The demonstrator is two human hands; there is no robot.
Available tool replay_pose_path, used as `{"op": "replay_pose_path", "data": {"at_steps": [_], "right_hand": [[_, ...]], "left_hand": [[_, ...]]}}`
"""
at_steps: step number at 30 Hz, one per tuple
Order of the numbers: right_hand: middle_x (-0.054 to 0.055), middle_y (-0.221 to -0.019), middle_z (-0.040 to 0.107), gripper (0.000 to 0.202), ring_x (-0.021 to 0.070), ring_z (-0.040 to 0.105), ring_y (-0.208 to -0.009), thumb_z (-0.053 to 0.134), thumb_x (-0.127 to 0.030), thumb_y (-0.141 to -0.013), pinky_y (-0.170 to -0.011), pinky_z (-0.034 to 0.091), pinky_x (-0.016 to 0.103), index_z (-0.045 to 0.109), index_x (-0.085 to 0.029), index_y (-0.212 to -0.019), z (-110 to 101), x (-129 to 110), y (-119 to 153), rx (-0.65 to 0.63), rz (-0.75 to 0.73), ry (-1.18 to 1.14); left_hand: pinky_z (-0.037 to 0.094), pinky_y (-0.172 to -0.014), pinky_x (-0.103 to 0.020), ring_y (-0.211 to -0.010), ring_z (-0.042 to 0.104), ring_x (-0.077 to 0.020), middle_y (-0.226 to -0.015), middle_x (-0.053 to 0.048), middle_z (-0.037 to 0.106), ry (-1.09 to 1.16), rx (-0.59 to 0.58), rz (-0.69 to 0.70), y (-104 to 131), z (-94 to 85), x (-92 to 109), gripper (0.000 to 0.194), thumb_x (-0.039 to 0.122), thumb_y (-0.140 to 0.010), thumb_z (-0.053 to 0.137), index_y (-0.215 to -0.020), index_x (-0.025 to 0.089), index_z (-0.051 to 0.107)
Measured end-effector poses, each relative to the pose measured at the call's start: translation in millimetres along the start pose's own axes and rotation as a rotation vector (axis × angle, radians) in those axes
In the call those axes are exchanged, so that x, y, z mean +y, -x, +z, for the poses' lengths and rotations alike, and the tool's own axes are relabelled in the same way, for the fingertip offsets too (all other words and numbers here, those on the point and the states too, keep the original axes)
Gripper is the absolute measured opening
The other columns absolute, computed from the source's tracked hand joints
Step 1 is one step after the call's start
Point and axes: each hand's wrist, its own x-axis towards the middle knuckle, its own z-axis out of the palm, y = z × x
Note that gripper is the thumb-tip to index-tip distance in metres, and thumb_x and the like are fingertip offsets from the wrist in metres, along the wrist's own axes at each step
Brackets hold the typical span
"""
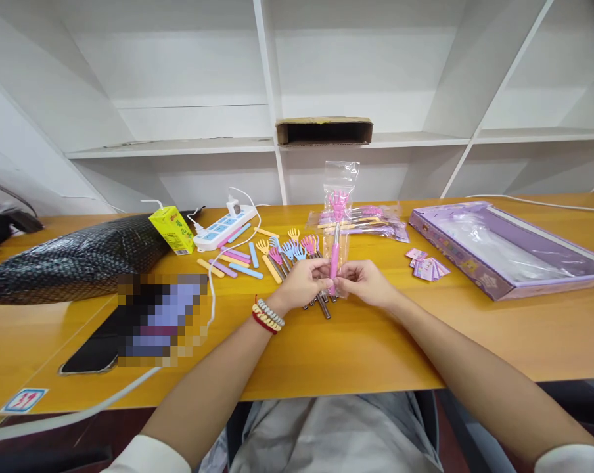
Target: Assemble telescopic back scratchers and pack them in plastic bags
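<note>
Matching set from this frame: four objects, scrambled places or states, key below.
1. pink scratcher
2. drink carton
3. purple box
4. cardboard box

A. on the shelf
B. beside the white power strip
C. in a clear bag, held by left hand and right hand
D. on the table's right side, clear plastic inside

Pairs: 1-C, 2-B, 3-D, 4-A

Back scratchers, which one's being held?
The pink metal-shafted back scratcher in a clear plastic bag, between left hand and right hand; the others lie on the wooden table.
</note>
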Motion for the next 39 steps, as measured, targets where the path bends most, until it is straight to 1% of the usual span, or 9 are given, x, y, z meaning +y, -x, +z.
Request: {"op": "replay_pose_path", "data": {"at_steps": [5, 13, 17, 20, 23, 28, 33, 36, 39], "right_hand": [[0.002, -0.058, 0.063, 0.025, 0.0097, 0.054, -0.048, 0.063, -0.037, -0.072, -0.05, 0.046, 0.024, 0.06, -0.013, -0.067, -2.6, 1.5, -0.6, -0.036, 0.001, -0.045], [-0.001, -0.054, 0.061, 0.007, 0.0086, 0.052, -0.045, 0.061, -0.02, -0.066, -0.046, 0.042, 0.021, 0.063, -0.013, -0.065, 0.7, -0.2, -0.1, 0.001, 0.035, -0.097], [-0.002, -0.05, 0.059, 0.004, 0.0077, 0.05, -0.044, 0.057, -0.015, -0.064, -0.044, 0.039, 0.019, 0.061, -0.013, -0.063, 1.7, 1.9, -0.5, 0.02, 0.023, -0.108], [-0.002, -0.052, 0.06, 0.01, 0.0075, 0.049, -0.043, 0.053, -0.012, -0.063, -0.042, 0.038, 0.019, 0.062, -0.013, -0.067, 0.7, 4.9, -0.7, 0.035, 0.039, -0.099], [-0.001, -0.054, 0.06, 0.01, 0.0077, 0.049, -0.043, 0.053, -0.014, -0.066, -0.042, 0.038, 0.019, 0.062, -0.013, -0.07, -0.1, 6.5, -0.6, 0.041, 0.066, -0.075], [0.0, -0.054, 0.061, 0.011, 0.0082, 0.051, -0.044, 0.059, -0.023, -0.07, -0.042, 0.039, 0.019, 0.061, -0.012, -0.069, -0.4, 5.7, -0.4, 0.035, 0.085, -0.074], [0.001, -0.054, 0.061, 0.019, 0.0081, 0.052, -0.045, 0.061, -0.03, -0.073, -0.042, 0.039, 0.019, 0.062, -0.012, -0.071, -2.2, 4.0, -0.3, 0.01, 0.042, -0.117], [0.001, -0.055, 0.062, 0.022, 0.0084, 0.053, -0.044, 0.062, -0.034, -0.074, -0.042, 0.04, 0.019, 0.064, -0.012, -0.072, -3.5, 2.5, -0.3, -0.023, 0.003, -0.15], [0.001, -0.054, 0.062, 0.023, 0.0088, 0.053, -0.043, 0.063, -0.035, -0.074, -0.041, 0.04, 0.02, 0.064, -0.012, -0.073, -4.5, 1.1, 0.0, -0.014, -0.016, -0.157]], "left_hand": [[0.051, -0.068, -0.031, -0.071, 0.062, -0.0159, -0.075, -0.005, 0.063, 0.002, -0.029, -0.007, 1.0, -0.1, 1.7, 0.021, 0.017, -0.071, 0.062, -0.091, 0.011, 0.062], [0.051, -0.069, -0.031, -0.073, 0.062, -0.0167, -0.081, -0.006, 0.066, 0.009, -0.044, -0.015, 0.3, -0.2, 4.5, 0.03, 0.012, -0.067, 0.063, -0.097, 0.012, 0.064], [0.051, -0.069, -0.03, -0.074, 0.062, -0.0161, -0.082, -0.007, 0.066, 0.049, -0.022, -0.025, 0.0, 0.9, 6.5, 0.031, 0.01, -0.065, 0.065, -0.096, 0.011, 0.065], [0.051, -0.068, -0.029, -0.072, 0.062, -0.0149, -0.081, -0.006, 0.066, 0.068, 0.019, -0.037, -0.6, 1.4, 7.7, 0.031, 0.01, -0.062, 0.067, -0.093, 0.011, 0.065], [0.051, -0.066, -0.027, -0.071, 0.062, -0.0148, -0.078, -0.005, 0.065, 0.071, 0.039, -0.049, -1.2, 0.4, 6.1, 0.026, 0.012, -0.062, 0.069, -0.087, 0.01, 0.064], [0.051, -0.065, -0.028, -0.069, 0.062, -0.0152, -0.076, -0.005, 0.064, 0.11, 0.014, -0.064, -1.1, -2.1, 1.2, 0.022, 0.013, -0.064, 0.068, -0.085, 0.01, 0.062], [0.051, -0.066, -0.028, -0.069, 0.062, -0.0144, -0.076, -0.005, 0.064, 0.15, 0.018, -0.077, -1.0, -3.5, 3.1, 0.025, 0.013, -0.063, 0.069, -0.087, 0.009, 0.063], [0.05, -0.064, -0.026, -0.068, 0.061, -0.0132, -0.075, -0.005, 0.065, 0.214, 0.095, -0.116, -1.8, -4.2, 5.1, 0.035, 0.011, -0.055, 0.074, -0.088, 0.009, 0.064], [0.05, -0.059, -0.024, -0.063, 0.06, -0.0121, -0.072, -0.004, 0.065, 0.308, 0.182, -0.157, -2.2, -4.3, 6.0, 0.044, 0.011, -0.049, 0.078, -0.09, 0.009, 0.064]]}}
